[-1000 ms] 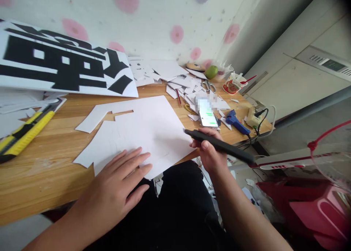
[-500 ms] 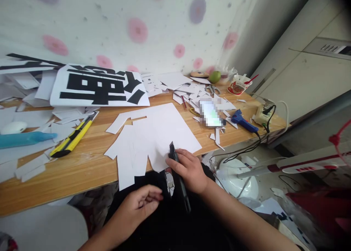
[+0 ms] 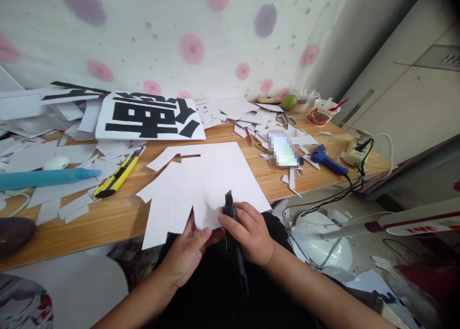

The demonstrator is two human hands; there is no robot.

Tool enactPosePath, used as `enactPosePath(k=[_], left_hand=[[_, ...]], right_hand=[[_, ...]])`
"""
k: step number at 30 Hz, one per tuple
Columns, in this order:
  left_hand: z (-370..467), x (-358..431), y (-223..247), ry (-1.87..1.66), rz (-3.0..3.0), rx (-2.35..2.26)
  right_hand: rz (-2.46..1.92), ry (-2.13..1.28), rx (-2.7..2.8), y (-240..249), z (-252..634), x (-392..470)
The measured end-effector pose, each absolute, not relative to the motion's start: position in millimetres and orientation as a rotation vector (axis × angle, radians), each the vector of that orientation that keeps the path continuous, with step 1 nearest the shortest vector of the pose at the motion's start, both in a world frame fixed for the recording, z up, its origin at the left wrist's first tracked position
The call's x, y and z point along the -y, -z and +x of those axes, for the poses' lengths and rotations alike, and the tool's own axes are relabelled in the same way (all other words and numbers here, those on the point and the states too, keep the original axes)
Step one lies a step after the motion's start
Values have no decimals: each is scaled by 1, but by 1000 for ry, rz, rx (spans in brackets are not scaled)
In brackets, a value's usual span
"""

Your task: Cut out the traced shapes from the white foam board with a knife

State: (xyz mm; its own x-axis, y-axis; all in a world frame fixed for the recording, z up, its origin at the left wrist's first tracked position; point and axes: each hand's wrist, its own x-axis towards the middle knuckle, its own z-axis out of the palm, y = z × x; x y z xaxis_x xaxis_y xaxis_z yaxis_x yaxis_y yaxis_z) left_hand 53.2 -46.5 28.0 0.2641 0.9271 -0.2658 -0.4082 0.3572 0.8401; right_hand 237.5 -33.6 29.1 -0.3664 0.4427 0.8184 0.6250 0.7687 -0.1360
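Observation:
A white cut-out board (image 3: 212,175) lies on the wooden table with its lower part jutting over the front edge. It has angular arms on its left side and a narrow slot near the top. My left hand (image 3: 187,255) grips its near edge, thumb towards me and the other fingers partly hidden beneath. My right hand (image 3: 249,233) is wrapped round a black utility knife (image 3: 237,255), its blade tip pointing up and away over the board's lower right part. The right fingertips are close to the board; contact is hard to tell.
At the left are a yellow utility knife (image 3: 118,173), a blue tube (image 3: 46,178) and white scraps. A black-lettered panel (image 3: 151,116) leans behind. To the right lie a phone (image 3: 283,149), scissors (image 3: 286,120), a blue glue gun (image 3: 328,160) and a power strip (image 3: 355,151) with cables.
My left hand has moved up and right from below the table edge and taken hold of the board's near edge. My right hand still holds the black knife. The view has shifted left.

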Motion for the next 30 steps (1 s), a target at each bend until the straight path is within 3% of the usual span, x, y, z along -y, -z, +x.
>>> enactPosePath(k=[12, 30], left_hand=[[38, 35, -60, -1315, 490, -1018], [21, 30, -77, -1308, 540, -872]], right_hand=[[-840, -24, 2021, -40, 239, 39], [-951, 48, 1638, -28, 260, 37]])
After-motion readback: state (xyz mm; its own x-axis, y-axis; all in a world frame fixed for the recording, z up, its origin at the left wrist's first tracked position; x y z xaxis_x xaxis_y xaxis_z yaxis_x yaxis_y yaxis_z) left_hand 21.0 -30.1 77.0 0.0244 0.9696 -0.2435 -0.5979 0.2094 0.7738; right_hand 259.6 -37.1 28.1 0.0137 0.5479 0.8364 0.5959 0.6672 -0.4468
